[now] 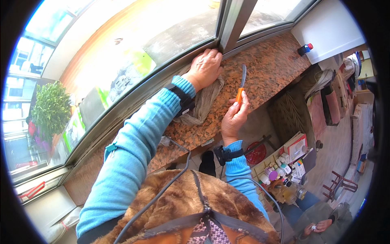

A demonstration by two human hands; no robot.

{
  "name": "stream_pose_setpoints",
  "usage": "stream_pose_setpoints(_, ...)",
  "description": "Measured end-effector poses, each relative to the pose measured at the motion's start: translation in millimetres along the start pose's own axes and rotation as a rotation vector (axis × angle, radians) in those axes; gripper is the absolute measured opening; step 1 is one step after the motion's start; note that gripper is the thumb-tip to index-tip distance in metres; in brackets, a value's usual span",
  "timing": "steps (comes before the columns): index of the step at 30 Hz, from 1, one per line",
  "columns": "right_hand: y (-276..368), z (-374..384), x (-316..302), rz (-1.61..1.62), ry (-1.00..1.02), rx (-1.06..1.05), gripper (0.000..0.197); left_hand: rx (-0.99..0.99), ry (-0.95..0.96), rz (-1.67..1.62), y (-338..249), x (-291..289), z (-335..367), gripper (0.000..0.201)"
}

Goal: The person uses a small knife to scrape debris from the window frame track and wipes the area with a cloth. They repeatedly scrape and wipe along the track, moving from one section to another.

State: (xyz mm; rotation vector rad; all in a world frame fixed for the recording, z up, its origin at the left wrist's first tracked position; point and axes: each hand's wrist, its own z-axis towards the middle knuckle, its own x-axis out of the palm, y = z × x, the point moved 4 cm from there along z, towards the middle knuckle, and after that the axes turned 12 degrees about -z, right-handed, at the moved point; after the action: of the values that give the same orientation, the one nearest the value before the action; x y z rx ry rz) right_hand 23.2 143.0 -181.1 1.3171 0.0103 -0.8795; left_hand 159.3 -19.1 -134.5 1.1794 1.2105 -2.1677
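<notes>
My left hand (204, 68) is at the foot of the window frame, its fingers curled down against the metal track. A crumpled grey cloth (208, 101) trails from under that hand along the stone sill; the fingertips and whatever lies beneath them are hidden. In my right hand (235, 120), over the sill's near edge, is a small knife (241, 90) with an orange handle and a slightly curved blade. The blade points away from me, to the right of my left hand and apart from it.
A speckled brown stone sill (264, 67) runs below the sliding window frame (230, 28). At its far right stands a dark bottle (305, 49) with a red cap. Behind on the right are a cluttered table (263, 162), a red basin (256, 153), a wooden chair (340, 185) and a seated person (325, 221).
</notes>
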Motion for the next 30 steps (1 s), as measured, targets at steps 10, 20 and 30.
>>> stream_pose_setpoints(10,3.6,0.2,1.5,0.003,-0.007,-0.003,0.045,0.026,-0.101,0.071,2.8,1.4,-10.0,0.024)
stream_pose_setpoints(20,-10.0,1.8,4.6,-0.070,-0.039,0.012,0.042,0.008,-0.105,0.068,28.7,-60.3,-136.8,0.029)
stream_pose_setpoints(30,-29.6,8.8,5.1,-0.101,-0.094,-0.095,0.040,-0.152,-0.018,0.179,59.1,-145.3,-303.8,0.043)
